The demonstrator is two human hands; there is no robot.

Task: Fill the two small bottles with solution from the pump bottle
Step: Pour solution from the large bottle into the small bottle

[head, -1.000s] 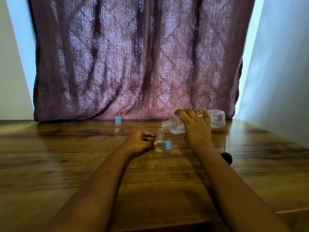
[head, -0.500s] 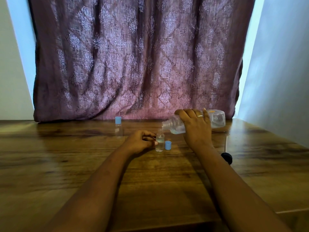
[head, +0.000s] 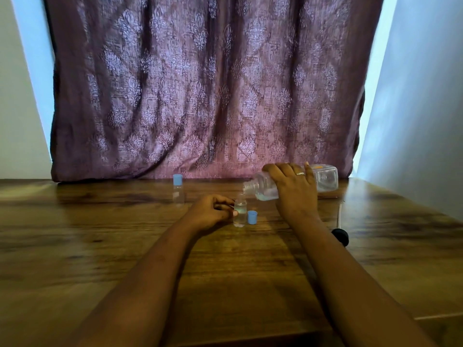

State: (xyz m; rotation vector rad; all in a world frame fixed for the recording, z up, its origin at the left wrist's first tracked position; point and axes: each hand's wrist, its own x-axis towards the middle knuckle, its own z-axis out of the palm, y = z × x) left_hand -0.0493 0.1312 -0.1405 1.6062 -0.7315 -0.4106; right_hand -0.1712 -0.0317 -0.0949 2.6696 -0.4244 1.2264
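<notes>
My right hand grips the large clear pump bottle, tipped on its side with its open neck just above a small clear bottle. That uncapped small bottle stands upright on the wooden table and holds some clear liquid. My left hand pinches it at its left side. Its blue cap rests on the table just to its right. A second small bottle with a blue cap on stands farther back to the left.
A black pump head with a thin tube lies on the table to the right of my right forearm. A purple patterned curtain hangs behind the table's far edge. A wall runs along the right side.
</notes>
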